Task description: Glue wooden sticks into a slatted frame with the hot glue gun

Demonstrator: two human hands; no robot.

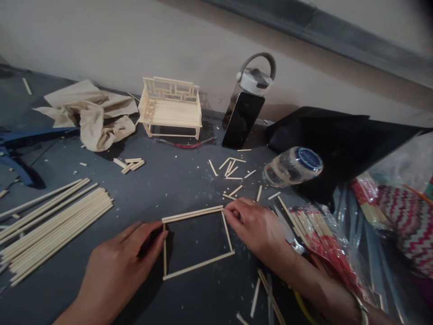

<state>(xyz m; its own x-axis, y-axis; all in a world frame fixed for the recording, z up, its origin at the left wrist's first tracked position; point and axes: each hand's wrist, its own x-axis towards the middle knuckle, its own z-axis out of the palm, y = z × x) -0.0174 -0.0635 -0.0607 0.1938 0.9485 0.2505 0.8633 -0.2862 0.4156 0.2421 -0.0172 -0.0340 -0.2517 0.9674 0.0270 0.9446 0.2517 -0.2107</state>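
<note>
A rectangular frame of thin wooden sticks (pixel 199 266) lies on the dark table, with two sticks side by side along its far edge. At its far left corner, the thumb and fingers of my left hand (pixel 118 262) are closed on the stick ends. My right hand (pixel 259 225) has its fingers curled together and gripping the far right corner. Short cut stick pieces (pixel 232 168) lie scattered beyond the frame. To the left is a row of long round sticks (pixel 61 230). Behind stands a small bench model built of sticks (pixel 172 110).
A phone (pixel 243 119) leans on a handled bottle (pixel 254 81) by the wall. A glue-smeared jar (pixel 292 167) with a blue base or lid lies tilted near a black bag (pixel 324 135). Plastic-wrapped sticks (pixel 318 230) lie right; crumpled cloth (pixel 98 113) and a blue tool (pixel 20 153) left.
</note>
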